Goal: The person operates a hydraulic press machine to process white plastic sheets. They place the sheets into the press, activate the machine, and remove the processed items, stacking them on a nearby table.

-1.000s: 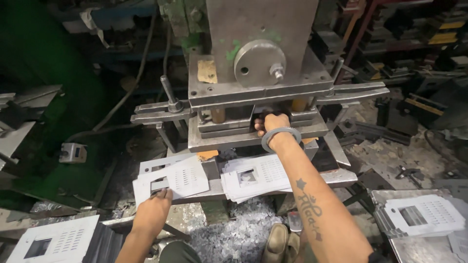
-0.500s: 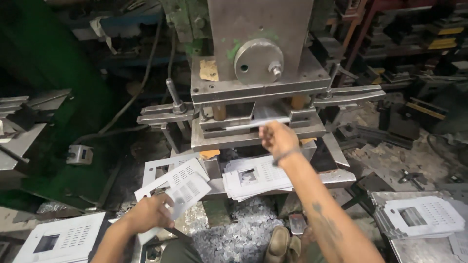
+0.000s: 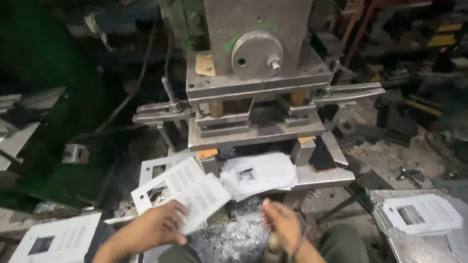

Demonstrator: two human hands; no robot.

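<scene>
My left hand (image 3: 152,228) grips a white perforated metal sheet (image 3: 184,191) with a square cut-out, lifted and tilted above another sheet of the same kind. My right hand (image 3: 279,220) is low in front of the press, fingers apart, holding nothing. Just beyond it a stack of white perforated sheets (image 3: 259,174) lies on the press table. The grey metal press (image 3: 256,83) stands behind, its die gap with nothing in it.
More stacked white sheets lie at the far right (image 3: 420,215) and at the lower left (image 3: 56,238). Metal scrap chips (image 3: 229,238) cover the floor between my knees. A green machine body (image 3: 53,160) stands at the left, with dark clutter behind.
My right hand has pulled back from the press die down toward my lap. My left hand has lifted a sheet off the left pile and tilted it up.
</scene>
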